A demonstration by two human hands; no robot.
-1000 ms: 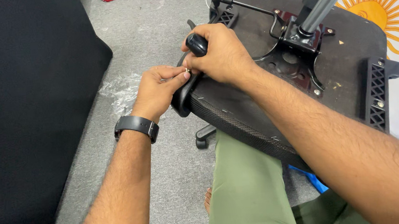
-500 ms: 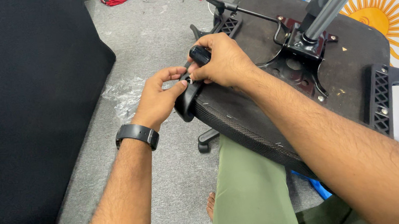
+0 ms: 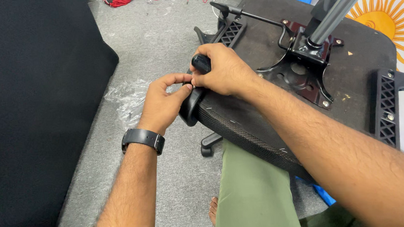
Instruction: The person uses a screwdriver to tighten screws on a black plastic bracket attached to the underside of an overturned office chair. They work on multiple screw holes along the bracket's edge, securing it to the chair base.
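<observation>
An office chair seat [image 3: 350, 65] lies upside down across my lap. My right hand [image 3: 225, 71] is closed around a black tool handle [image 3: 200, 61] at the seat's left edge. Just below it, my left hand [image 3: 163, 104] presses against the black armrest [image 3: 190, 112], thumb and forefinger pinched together beside my right fingertips. Whatever sits between those fingers is too small to make out. A black watch [image 3: 142, 139] is on my left wrist.
A metal mechanism plate [image 3: 309, 58] with a grey cylinder [image 3: 341, 6] and a lever [image 3: 247, 15] sits mid-seat. Another armrest bracket [image 3: 386, 100] is at the right. A black cushion [image 3: 31, 116] stands to the left, with grey carpet, crumpled plastic [image 3: 125, 97] and a caster [image 3: 209, 146] below.
Both hands stay at the armrest. My left fingers have drawn closer to my right fingertips, and the view has shifted slightly.
</observation>
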